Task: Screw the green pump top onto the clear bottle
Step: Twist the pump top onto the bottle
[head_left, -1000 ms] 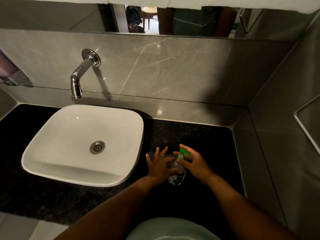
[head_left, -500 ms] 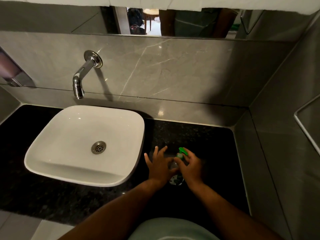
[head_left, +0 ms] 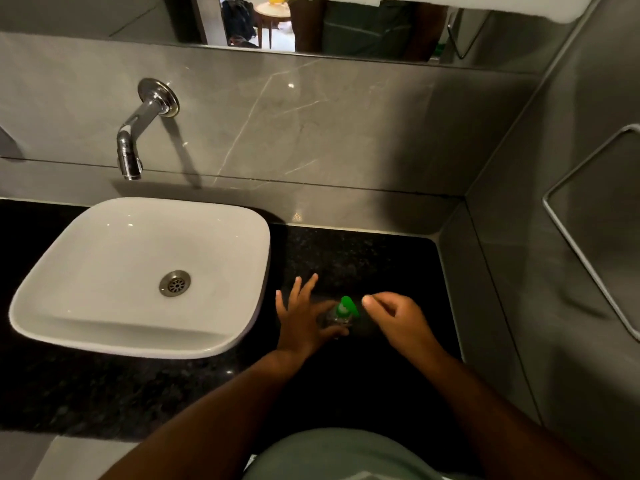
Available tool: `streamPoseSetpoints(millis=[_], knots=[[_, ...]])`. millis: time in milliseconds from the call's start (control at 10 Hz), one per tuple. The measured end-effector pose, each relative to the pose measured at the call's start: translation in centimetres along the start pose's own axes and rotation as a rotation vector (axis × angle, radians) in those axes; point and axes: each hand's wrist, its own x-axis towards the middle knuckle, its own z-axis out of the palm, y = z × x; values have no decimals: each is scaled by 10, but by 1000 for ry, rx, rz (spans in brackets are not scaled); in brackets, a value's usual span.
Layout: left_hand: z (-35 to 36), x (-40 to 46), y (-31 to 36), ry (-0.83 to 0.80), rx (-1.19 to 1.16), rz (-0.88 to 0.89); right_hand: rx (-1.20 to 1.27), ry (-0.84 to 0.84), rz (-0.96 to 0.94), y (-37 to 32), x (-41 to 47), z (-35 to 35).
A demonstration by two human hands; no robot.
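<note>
A small clear bottle [head_left: 331, 321] stands upright on the black stone counter [head_left: 388, 265], to the right of the basin. The green pump top [head_left: 346, 306] sits on the bottle's neck, its spout pointing to the lower right. My left hand [head_left: 302, 320] grips the bottle's body from the left with thumb and forefinger, the other fingers spread upward. My right hand [head_left: 394, 317] hovers just right of the pump top. It does not touch the pump top; its fingers are loosely curled and hold nothing.
A white square basin [head_left: 145, 271] fills the counter's left part, with a chrome wall tap [head_left: 138, 133] above it. Grey stone walls close off the back and the right side. A metal rail [head_left: 588, 244] hangs on the right wall, and a mirror runs along the top.
My right hand has let go of the green pump top and drawn away to the right. My left hand stays on the bottle, which stands in the same spot.
</note>
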Motion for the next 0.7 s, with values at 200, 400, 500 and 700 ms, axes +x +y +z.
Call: streamPoseSetpoints(millis=[200, 400, 500, 700], knots=[[-7, 14, 2, 12, -9, -24, -136, -127, 11, -33, 15, -8], [-11, 16, 1, -82, 105, -20, -145, -148, 37, -40, 7, 15], [-15, 17, 3, -103, 93, -30, -116, -111, 50, -41, 4, 17], [-17, 17, 1, -115, 91, -13, -111, -59, 53, -39, 1, 10]])
